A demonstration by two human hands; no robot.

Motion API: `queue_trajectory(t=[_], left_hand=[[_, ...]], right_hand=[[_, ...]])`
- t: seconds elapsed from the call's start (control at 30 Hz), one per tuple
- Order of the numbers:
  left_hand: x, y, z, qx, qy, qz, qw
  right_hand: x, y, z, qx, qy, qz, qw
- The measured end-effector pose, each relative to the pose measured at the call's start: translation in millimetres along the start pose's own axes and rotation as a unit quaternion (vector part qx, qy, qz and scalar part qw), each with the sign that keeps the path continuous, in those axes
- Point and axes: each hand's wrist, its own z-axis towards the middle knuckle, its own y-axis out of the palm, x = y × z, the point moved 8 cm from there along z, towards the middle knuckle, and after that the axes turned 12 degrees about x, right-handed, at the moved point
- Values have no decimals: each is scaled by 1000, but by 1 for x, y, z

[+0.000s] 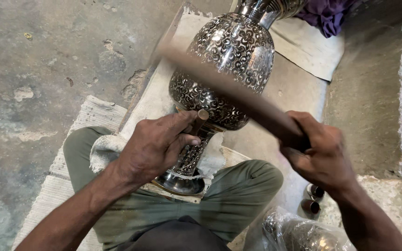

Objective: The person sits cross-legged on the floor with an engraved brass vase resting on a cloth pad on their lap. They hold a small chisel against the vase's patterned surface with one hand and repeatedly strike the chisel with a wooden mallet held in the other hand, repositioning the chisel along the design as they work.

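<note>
a seated person steadies an engraved metal vase (224, 69) lying tilted across the lap, its foot (180, 182) resting on a wooden block between the knees and its neck pointing away toward a purple cloth (326, 14). the left hand (157, 144) has its fingers curled tight round a small chisel (200, 120), the tool's end showing above the thumb and its tip hidden against the vase just where the belly narrows to the stem. the right hand (324, 155) is closed in a full fist on a wooden mallet handle (229, 88), blurred with motion across the vase's belly.

done well, this step looks to call for a light, even strike squarely on the chisel's end, the left hand keeping the tool at a fixed angle so the cut follows the scrolling pattern without skidding over the polished ground. the vase wants firm bracing against the cloth pad (105, 148) on the knee, lest it roll on a blow. two small metal cups (312, 199) stand on the floor by the right wrist.
</note>
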Motion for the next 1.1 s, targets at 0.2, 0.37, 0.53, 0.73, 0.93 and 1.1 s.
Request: queue_trajectory(t=[0.2, 0.37, 0.53, 0.73, 0.93, 1.1], left_hand=[[-4, 3, 1, -22, 2, 57, 998], [-12, 6, -1, -47, -24, 41, 998], [-9, 4, -2, -32, 4, -2, 999], [-13, 3, -1, -35, -15, -23, 999], [-9, 0, 1, -46, 0, 7, 999], [-6, -2, 3, -42, 27, -14, 999]], right_hand=[[9, 10, -5, -52, 0, -60, 997], [14, 13, -12, -37, -48, -41, 997], [25, 15, -16, -46, 14, 9, 999], [14, 12, -14, -25, -19, 31, 999], [18, 13, -17, -26, -17, -27, 999], [13, 12, -16, -10, -68, -33, 997]])
